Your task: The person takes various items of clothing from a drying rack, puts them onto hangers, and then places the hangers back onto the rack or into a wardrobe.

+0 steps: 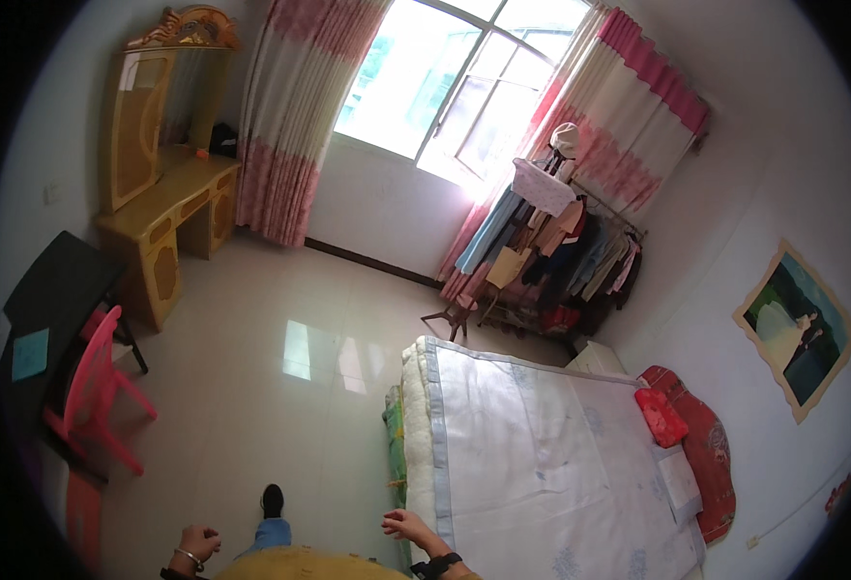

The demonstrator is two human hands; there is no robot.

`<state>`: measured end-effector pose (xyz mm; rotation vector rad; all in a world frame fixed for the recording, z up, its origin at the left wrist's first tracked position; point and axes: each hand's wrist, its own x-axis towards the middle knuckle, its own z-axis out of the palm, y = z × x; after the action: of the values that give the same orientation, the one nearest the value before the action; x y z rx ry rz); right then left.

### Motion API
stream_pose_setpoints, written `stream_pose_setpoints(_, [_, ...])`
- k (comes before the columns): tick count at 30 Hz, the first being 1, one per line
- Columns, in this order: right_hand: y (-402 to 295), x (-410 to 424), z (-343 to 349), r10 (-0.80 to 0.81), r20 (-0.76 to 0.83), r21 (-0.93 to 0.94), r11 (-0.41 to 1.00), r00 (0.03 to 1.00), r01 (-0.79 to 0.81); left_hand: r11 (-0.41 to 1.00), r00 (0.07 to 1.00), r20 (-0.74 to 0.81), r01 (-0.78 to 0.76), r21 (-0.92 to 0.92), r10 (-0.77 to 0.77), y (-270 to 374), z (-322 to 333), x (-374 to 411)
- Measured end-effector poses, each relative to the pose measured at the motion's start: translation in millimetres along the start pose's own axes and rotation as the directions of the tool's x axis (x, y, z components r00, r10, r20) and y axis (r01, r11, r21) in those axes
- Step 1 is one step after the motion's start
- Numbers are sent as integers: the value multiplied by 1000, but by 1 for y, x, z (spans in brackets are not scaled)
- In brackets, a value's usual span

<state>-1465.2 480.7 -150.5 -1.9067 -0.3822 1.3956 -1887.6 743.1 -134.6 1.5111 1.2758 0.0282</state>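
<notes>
My left hand (201,543), with a bracelet at the wrist, hangs over the tiled floor (251,406) at the bottom of the head view. Its fingers are loosely curled and I see nothing in them. My right hand (405,525) has a dark band on the wrist and hovers by the foot end of the bed, empty, fingers a little apart. From this view I cannot tell whether it touches the mattress edge (420,449). A pale, blue-edged mat (534,435) covers the bed. At its head are a red pillow (661,417), a pale pillow (679,478) and a red headboard (715,449).
To the left, a pink plastic chair (99,391) faces a black desk (63,290) bearing a blue-green booklet (30,355). Behind stands a wooden dressing table (157,217). A loaded clothes rack (585,254) and a small stool (458,312) are near the window (411,80).
</notes>
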Motion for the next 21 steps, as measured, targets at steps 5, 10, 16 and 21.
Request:
stream_pose_setpoints(5, [-37, 64, -35, 246, -55, 234, 945, 968, -227, 984, 991, -62, -108, 144, 118, 125, -36, 159])
stream_pose_setpoints(10, [-79, 104, -81, 147, -191, 389, 919, 970, -63, 804, 866, 182, -500, 323, 466, 303, -9, 282])
stream_pose_setpoints(16, [-95, 159, -147, 65, -345, 646, 740, 936, 186, 530, 632, 546, -769, 357, 550, 464, 81, 393])
stream_pose_setpoints(21, [-145, 285, -269, 284, -326, 660, 751, 901, 2, 655, 660, 507, -722, 224, 554, 561, 122, 471])
